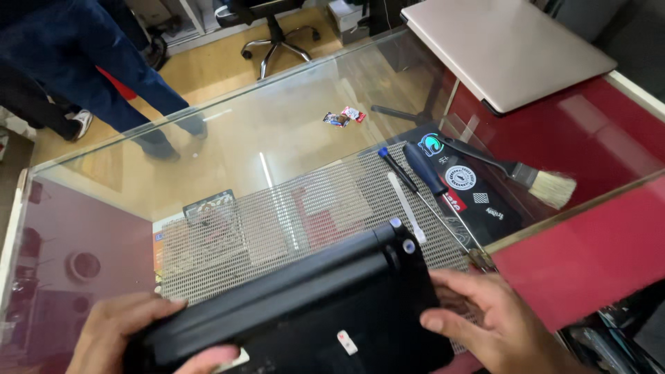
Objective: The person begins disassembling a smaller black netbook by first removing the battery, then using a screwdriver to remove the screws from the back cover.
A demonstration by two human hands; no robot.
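I hold a black laptop (305, 305), closed and turned underside up, low over a glass counter (228, 131). My left hand (131, 336) grips its left end, thumb curled under the front edge. My right hand (495, 322) clasps the right end near the hinge, where two small round screw caps show. Beneath the laptop lies a grey mesh mat (277, 221).
On the mat's right lie two dark-handled screwdrivers (426, 170), a white plastic pry tool (405, 208) and a paintbrush (533, 179). A closed silver laptop (506, 48) rests on the red counter (596, 131) at the back right. A person's legs (90, 62) and an office chair (273, 28) stand beyond the glass.
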